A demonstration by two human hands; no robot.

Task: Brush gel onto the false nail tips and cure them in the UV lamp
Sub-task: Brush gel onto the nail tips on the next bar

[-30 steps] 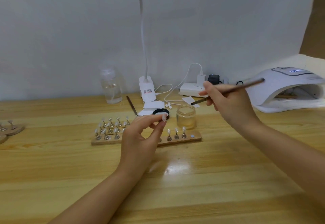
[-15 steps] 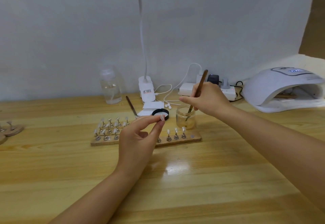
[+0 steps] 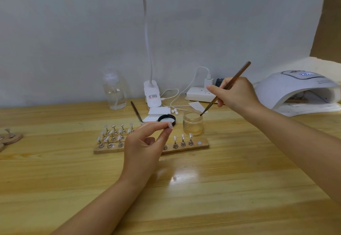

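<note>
— On the far left of the wooden table [image 3: 55,170] we see small round wooden stands [image 3: 11,138]; then a clear bottle [image 3: 114,91] by the wall.

— Mid-table, our left hand [image 3: 143,149] pinches a false nail tip [image 3: 170,125] between thumb and forefinger, above the wooden holder strip [image 3: 184,149] of tips.

— Rightward, our right hand [image 3: 235,94] grips the brush [image 3: 226,88], fingers curled round it, bristles at the gel jar [image 3: 192,124] rim.

— Farthest right sits the UV lamp [image 3: 295,90].

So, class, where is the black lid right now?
In the head view the black lid lies on the table left of the gel jar, just behind the left hand.
</note>
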